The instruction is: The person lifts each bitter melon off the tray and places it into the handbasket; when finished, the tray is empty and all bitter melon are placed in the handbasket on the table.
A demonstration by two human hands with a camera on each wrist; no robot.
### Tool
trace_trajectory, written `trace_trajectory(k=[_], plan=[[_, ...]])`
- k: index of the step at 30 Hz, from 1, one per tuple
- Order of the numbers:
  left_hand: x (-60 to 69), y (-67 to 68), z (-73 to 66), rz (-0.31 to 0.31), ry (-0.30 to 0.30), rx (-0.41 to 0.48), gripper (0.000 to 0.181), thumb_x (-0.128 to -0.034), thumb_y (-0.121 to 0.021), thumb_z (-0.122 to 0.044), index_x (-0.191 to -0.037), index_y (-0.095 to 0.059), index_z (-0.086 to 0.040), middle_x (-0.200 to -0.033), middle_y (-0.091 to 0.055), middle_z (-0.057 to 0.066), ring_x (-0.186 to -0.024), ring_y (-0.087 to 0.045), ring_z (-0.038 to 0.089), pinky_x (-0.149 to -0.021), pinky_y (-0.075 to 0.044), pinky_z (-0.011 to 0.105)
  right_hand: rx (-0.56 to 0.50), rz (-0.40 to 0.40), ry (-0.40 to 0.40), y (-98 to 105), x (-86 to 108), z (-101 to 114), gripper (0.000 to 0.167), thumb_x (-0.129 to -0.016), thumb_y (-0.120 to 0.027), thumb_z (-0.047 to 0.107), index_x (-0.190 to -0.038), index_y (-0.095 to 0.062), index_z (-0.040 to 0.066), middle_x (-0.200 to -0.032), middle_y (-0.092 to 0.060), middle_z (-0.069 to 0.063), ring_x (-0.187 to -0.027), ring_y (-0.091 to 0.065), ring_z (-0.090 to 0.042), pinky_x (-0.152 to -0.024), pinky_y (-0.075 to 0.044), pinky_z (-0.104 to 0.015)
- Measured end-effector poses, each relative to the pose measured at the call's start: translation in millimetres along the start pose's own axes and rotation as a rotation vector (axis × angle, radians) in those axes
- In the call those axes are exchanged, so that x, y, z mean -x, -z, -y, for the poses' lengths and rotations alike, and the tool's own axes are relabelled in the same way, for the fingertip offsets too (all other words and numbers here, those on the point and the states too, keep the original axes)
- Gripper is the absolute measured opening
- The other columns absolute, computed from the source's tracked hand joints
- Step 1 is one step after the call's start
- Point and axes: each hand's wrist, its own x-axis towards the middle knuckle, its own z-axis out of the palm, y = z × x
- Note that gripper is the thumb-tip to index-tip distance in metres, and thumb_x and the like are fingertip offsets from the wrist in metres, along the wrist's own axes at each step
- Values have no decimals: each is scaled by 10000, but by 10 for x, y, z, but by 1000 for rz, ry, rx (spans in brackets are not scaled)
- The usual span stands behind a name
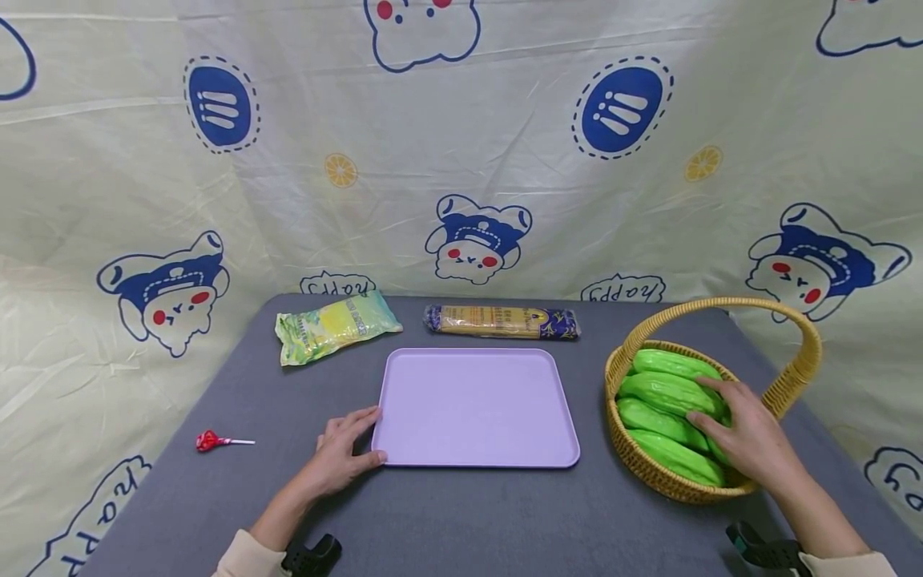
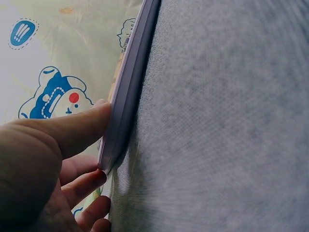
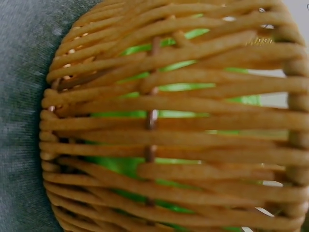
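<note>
My left hand [image 1: 344, 453] rests against the left edge and near left corner of a lilac tray [image 1: 476, 409]. In the left wrist view the thumb [image 2: 84, 126] lies along the tray's wall [image 2: 130, 82], with the other fingers around the corner. My right hand [image 1: 750, 433] reaches into a woven basket [image 1: 649, 469] with a tall handle, thumb and forefinger spanning a bright green, ridged bitter melon [image 1: 667, 393]. Several like it lie stacked in the basket. The right wrist view shows only the wicker wall [image 3: 169, 140], green between its strands; the right fingers are hidden there.
A green and yellow packet [image 1: 335, 327] lies behind the tray at left, and a long pack of noodles [image 1: 501, 321] lies behind its middle. A red lollipop [image 1: 209, 440] is at far left. Grey cloth [image 1: 469, 521] covers the table; a printed curtain [image 1: 461, 144] hangs behind.
</note>
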Motion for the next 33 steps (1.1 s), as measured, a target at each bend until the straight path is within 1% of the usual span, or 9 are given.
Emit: trace_trajectory(k=[7,10,14,18,23,27,29,33], plan=[[-2,0,-7,1,-4,3,661,-815,-720,-270,-1400,-460,-105,-1470,-418,69,-1262,-305,322,-949,-215,529,1,-9,-15,32,36,38,591,-899,-633,296,-1353,-430,-24,-1259,-420,-350,-1104,-398,-513,-806,-321,-644],[-1,11,-3,10,0,2,665,-816,-718,-279,-1403,-456,-110,-1473,-414,66,-1263,-302,320,-951,-215,532,-3,-35,-11,39,59,74,578,-895,-640,279,-1341,-438,-29,-1252,-430,-340,-1106,-397,-504,-808,-317,-636],[-2,33,2,18,2,-5,667,-815,-719,-285,-1402,-457,-108,-1471,-415,71,-1259,-304,323,-945,-220,527,-13,-91,13,41,93,161,544,-877,-666,237,-1309,-468,-28,-1237,-448,-332,-1102,-392,-497,-823,-303,-632],[-3,45,1,18,4,-13,665,-812,-721,-278,-1398,-461,-100,-1462,-424,81,-1258,-309,329,-943,-220,529,-18,-143,56,43,117,270,516,-854,-690,198,-1275,-493,-28,-1218,-467,-325,-1092,-392,-497,-837,-289,-635],[6,52,-5,4,0,-30,660,-810,-722,-257,-1394,-464,-90,-1448,-435,102,-1253,-318,338,-952,-222,546,-38,-163,109,18,128,392,502,-848,-693,182,-1265,-500,-22,-1213,-491,-303,-1090,-401,-490,-844,-281,-631],[21,62,-29,-9,-7,-43,659,-812,-720,-253,-1395,-461,-85,-1446,-432,124,-1248,-322,343,-958,-225,554,-61,-202,168,-40,157,488,494,-812,-725,141,-1238,-528,-14,-1179,-523,-277,-1072,-428,-459,-846,-288,-606],[26,72,-45,-18,-9,-48,654,-814,-717,-251,-1393,-462,-87,-1444,-432,133,-1237,-328,339,-956,-232,551,-71,-222,206,-70,174,548,490,-796,-737,121,-1225,-541,-11,-1164,-535,-261,-1061,-441,-438,-845,-299,-586],[24,100,-87,-43,-17,-63,633,-819,-704,-238,-1387,-469,-85,-1443,-431,145,-1218,-340,335,-941,-246,538,-77,-260,274,-127,198,683,502,-747,-766,83,-1198,-568,-11,-1148,-558,-238,-1035,-467,-392,-831,-312,-508]])
